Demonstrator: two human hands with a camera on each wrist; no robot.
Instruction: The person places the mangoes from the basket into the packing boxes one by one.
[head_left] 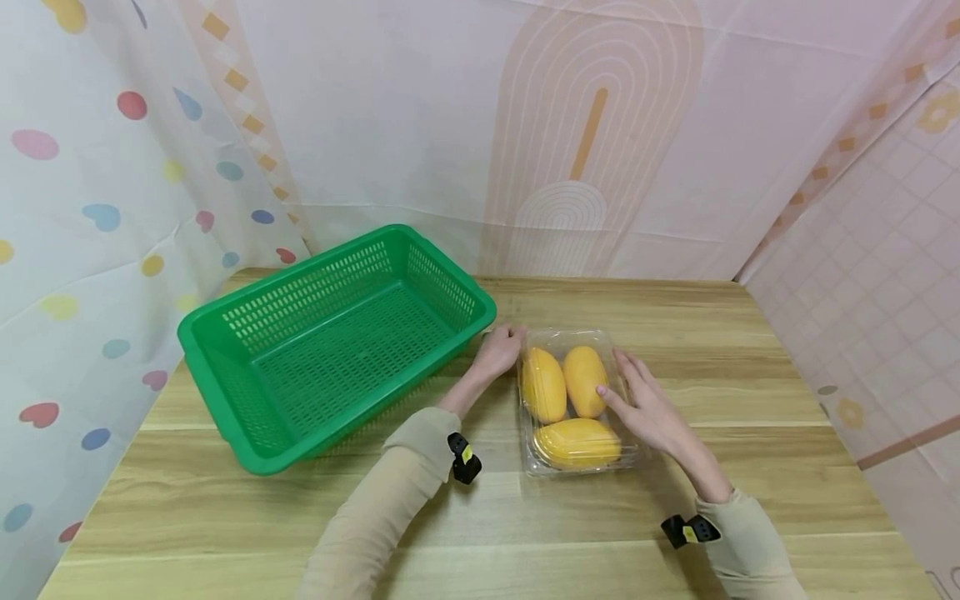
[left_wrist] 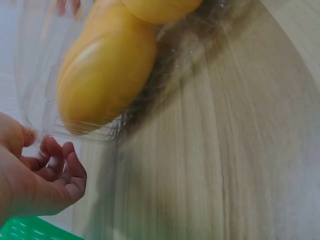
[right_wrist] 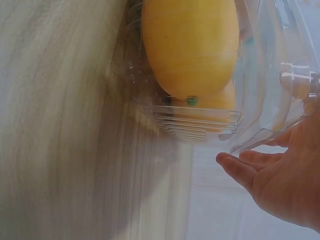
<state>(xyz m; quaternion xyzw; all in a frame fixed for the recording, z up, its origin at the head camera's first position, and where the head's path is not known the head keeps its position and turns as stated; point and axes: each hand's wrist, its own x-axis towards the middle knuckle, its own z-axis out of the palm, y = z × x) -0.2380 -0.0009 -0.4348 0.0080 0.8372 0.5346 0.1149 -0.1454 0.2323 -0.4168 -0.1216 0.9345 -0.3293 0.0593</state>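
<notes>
In the head view, a clear plastic clamshell box [head_left: 551, 337] stands on the table, right of centre. Three yellow mangoes [head_left: 576, 443] lie inside it. At the box's far left corner, my left hand [head_left: 498, 350] pinches the rim between thumb and curled fingers; the left wrist view shows that hand [left_wrist: 42, 175] beside one mango [left_wrist: 107, 70]. My right hand [head_left: 648, 408] touches the box's right side with fingers nearly straight, its thumb over the top. In the right wrist view, the fingertips of that hand [right_wrist: 285, 175] meet the plastic edge. Whether the lid is fastened, I cannot tell.
A large green plastic basket [head_left: 217, 408] with perforated walls sits to the left, near my left forearm. The wooden table [head_left: 525, 542] ends against a patterned cloth backdrop [head_left: 405, 125], with more cloth at both sides. Both wrists wear black camera bands.
</notes>
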